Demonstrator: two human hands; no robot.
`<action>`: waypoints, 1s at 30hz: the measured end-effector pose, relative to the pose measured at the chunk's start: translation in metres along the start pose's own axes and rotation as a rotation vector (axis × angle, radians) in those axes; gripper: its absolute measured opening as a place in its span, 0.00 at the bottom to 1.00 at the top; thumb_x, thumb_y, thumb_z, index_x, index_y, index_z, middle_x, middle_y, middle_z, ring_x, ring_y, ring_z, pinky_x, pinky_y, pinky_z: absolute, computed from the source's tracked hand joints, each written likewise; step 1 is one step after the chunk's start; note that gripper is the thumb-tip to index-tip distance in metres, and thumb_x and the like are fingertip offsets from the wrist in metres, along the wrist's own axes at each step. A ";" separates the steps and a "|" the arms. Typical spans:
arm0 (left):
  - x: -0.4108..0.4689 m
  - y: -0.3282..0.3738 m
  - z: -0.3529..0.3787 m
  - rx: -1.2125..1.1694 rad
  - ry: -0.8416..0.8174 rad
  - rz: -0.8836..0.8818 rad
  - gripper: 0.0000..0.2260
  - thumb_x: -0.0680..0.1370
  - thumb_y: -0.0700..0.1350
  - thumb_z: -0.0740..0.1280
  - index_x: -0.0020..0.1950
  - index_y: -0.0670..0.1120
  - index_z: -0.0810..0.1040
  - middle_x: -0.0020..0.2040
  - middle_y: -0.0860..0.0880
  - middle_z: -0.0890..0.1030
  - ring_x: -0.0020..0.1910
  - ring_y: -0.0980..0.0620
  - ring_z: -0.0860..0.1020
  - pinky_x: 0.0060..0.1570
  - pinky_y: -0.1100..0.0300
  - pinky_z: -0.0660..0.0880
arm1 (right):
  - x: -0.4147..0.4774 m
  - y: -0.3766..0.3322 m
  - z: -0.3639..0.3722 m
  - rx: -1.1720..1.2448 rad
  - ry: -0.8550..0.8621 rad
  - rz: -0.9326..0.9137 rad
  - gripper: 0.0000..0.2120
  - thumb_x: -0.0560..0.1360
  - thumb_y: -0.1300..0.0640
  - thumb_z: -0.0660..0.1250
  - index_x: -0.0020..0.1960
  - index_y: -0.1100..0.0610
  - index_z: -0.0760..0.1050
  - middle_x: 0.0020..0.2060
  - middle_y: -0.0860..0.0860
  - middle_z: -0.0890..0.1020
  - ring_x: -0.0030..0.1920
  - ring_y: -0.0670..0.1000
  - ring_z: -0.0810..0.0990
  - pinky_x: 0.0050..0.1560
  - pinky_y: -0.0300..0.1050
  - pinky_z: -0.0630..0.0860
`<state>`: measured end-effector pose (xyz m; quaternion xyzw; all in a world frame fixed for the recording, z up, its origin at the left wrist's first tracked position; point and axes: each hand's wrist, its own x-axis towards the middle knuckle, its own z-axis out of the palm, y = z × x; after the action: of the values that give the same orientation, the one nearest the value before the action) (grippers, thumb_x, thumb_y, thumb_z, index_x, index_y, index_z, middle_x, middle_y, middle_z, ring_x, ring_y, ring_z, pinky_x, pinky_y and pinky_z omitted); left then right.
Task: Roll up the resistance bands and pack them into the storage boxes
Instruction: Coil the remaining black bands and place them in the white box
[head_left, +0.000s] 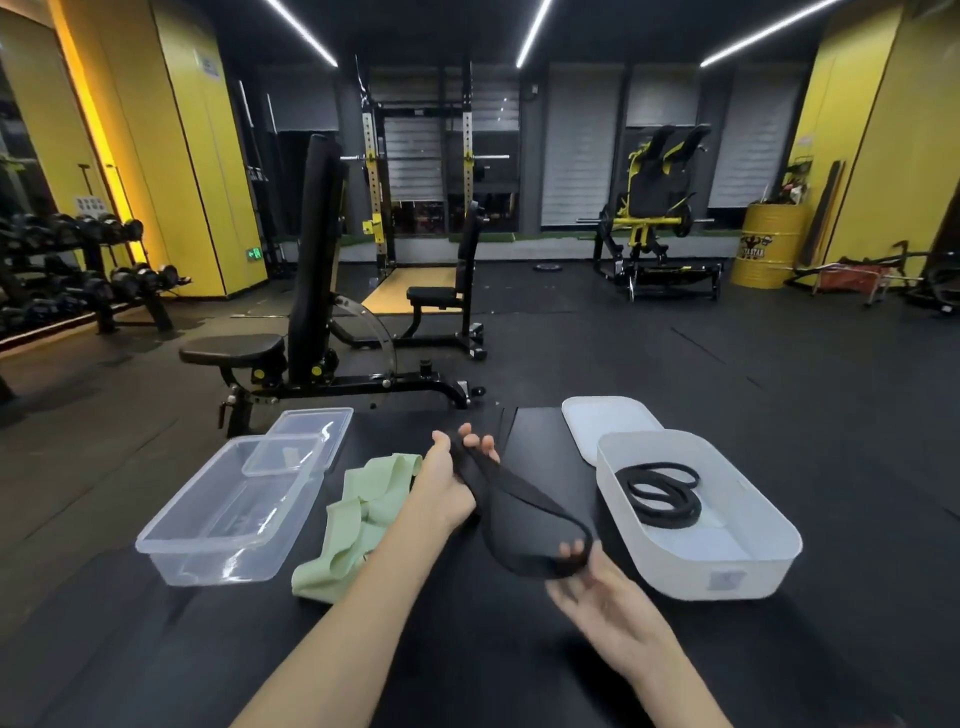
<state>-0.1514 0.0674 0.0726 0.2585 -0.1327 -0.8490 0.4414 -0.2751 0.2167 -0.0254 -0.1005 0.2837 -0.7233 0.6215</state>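
the black band (524, 525) is held in the air just left of the white box (769, 561), stretched into a flat loop between both hands and touching neither box. the left hand (452, 483) grips its gathered far end, fingers curled tight round the bunched fabric with the fingertips showing over the top. the right hand (587, 582) lies palm up at the near end, close to the white box's near left corner, its fingers hooked up into the loop and holding it open.

inside the white box a coil of thin black loop bands (662, 493) lies on the floor of the box toward its far end. the white lid (602, 421) lies flat behind the white box, its near edge tucked under the box's far rim.

further left of the white box, past the left hand, the green band (358, 525) lies crumpled and unrolled. left of that stands the clear box (171, 551), with the clear lid (311, 431) leaning on its far rim.

all of these rest on the black mat (467, 649). well behind the white box and to its left stands a weight bench (311, 291); well behind it to the right is a yellow drum (769, 244).
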 end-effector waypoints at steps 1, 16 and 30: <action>-0.001 -0.001 -0.004 -0.028 0.004 -0.006 0.21 0.84 0.56 0.52 0.43 0.43 0.74 0.26 0.49 0.74 0.34 0.48 0.78 0.43 0.57 0.73 | 0.000 -0.001 -0.003 0.079 -0.041 -0.005 0.24 0.45 0.61 0.86 0.38 0.61 0.81 0.36 0.52 0.81 0.40 0.51 0.84 0.44 0.52 0.81; -0.008 -0.004 -0.065 0.651 0.260 -0.131 0.04 0.77 0.36 0.63 0.43 0.41 0.70 0.37 0.43 0.75 0.37 0.48 0.76 0.33 0.53 0.74 | -0.017 -0.010 -0.026 -0.573 0.170 -0.273 0.10 0.77 0.67 0.62 0.57 0.61 0.76 0.32 0.51 0.74 0.33 0.49 0.70 0.37 0.42 0.70; -0.005 -0.014 -0.118 1.111 0.334 0.087 0.12 0.76 0.45 0.70 0.53 0.40 0.72 0.52 0.43 0.80 0.47 0.48 0.81 0.29 0.62 0.76 | -0.029 -0.030 -0.023 -0.812 0.154 -0.043 0.09 0.76 0.67 0.64 0.56 0.62 0.76 0.39 0.59 0.83 0.37 0.52 0.81 0.40 0.42 0.75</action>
<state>-0.0929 0.0800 -0.0298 0.5759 -0.4975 -0.5809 0.2888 -0.3060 0.2534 -0.0222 -0.2889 0.5897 -0.5707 0.4930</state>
